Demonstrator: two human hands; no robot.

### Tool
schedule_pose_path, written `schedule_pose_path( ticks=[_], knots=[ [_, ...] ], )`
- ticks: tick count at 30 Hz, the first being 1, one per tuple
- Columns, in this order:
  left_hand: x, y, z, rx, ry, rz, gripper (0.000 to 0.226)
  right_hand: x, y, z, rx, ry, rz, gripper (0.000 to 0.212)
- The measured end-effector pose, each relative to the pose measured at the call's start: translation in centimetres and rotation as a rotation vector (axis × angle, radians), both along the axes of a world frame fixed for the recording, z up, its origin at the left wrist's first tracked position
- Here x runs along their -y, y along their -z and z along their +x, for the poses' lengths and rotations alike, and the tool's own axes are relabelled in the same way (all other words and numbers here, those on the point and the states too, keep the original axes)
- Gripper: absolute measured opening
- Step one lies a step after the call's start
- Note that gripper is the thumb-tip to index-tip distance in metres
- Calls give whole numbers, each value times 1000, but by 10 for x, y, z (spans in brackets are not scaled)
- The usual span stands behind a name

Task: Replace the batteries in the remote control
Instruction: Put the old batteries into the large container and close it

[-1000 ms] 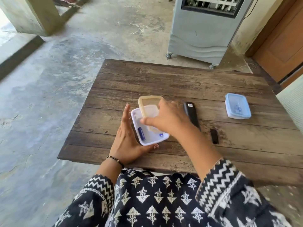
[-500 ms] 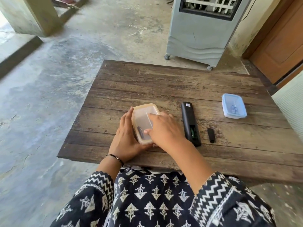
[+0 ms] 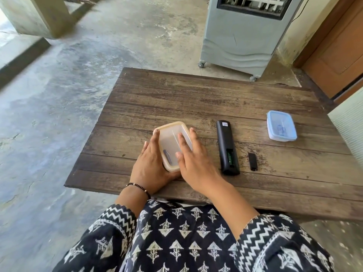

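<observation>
My left hand [image 3: 151, 163] is curved around the left side and near end of the small box with the beige lid [image 3: 173, 144], the fingers lying straight along its wall and the palm at its near corner, so it holds the box steady on the wooden table [image 3: 196, 99]. My right hand [image 3: 193, 160] lies flat and open on top of the lid, fingers spread, pressing down; it does not grip anything. Through the cloudy lid I can see one blue battery [image 3: 167, 156] inside the box. The black remote control [image 3: 227, 147] lies face down just to the right of my right hand, its battery compartment open. Its small black cover [image 3: 253, 161] lies beside it on the right, apart from it. Further right stands a box with a blue lid [image 3: 281, 126], closed.
</observation>
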State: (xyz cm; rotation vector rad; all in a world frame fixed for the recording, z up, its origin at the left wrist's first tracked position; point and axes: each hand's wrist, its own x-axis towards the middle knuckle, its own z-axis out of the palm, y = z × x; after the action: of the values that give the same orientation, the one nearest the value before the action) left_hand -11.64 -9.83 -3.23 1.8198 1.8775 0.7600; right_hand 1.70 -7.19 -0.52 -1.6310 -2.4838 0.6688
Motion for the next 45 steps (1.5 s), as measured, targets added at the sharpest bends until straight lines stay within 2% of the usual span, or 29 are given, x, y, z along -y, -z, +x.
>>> schedule_pose_path(
  ticks=[3, 6, 7, 8, 10, 11, 13, 15, 18, 21, 23, 27, 30, 37, 40, 43, 45],
  knots=[
    [-2, 1, -4, -42, 53, -36, 137, 0, 0, 0, -13, 10, -19, 56],
    [3, -3, -12, 42, 126, -159, 153, 3, -3, 0, -51, 43, -54, 58],
    [6, -3, -15, 138, 131, -202, 147, 3, -5, -1, -91, 69, -70, 60],
    [9, -6, -17, 282, 132, -220, 131, 3, -6, -1, -151, 115, -90, 64],
    [19, -13, -15, 583, 85, -194, 82, 3, -9, -3, -287, 250, -136, 69],
    [22, -18, -11, 701, 34, -176, 67, 3, -9, -3, -346, 316, -139, 66],
    [23, -22, 1, 900, -123, -149, 52, 6, -8, -4, -472, 408, -98, 42],
    [19, -27, 12, 1014, -325, -103, 35, 12, -11, -6, -643, 485, -106, 30],
    [9, -37, 22, 974, -570, -62, 6, 17, -16, -8, -802, 558, -203, 39],
    [8, -43, 30, 694, -577, -39, 23, 13, -26, -7, -771, 643, -248, 26],
    [14, -42, 37, 562, -525, -70, 36, 3, -34, -4, -717, 696, -321, 47],
    [24, -41, 43, 433, -463, -98, 47, -12, -37, -2, -664, 768, -352, 66],
    [25, -46, 44, 435, -502, -132, 55, -14, -28, -4, -670, 791, -287, 53],
    [24, -39, 41, 413, -482, -148, 55, -13, -29, -10, -653, 770, -220, 56],
    [24, -37, 41, 433, -492, -131, 54, -14, -27, -7, -663, 716, -255, 56],
    [22, -34, 42, 570, -543, -76, 54, -9, -24, -2, -684, 623, -347, 65],
    [19, -29, 41, 688, -546, -91, 50, 2, -22, 0, -666, 589, -368, 63]
  ],
)
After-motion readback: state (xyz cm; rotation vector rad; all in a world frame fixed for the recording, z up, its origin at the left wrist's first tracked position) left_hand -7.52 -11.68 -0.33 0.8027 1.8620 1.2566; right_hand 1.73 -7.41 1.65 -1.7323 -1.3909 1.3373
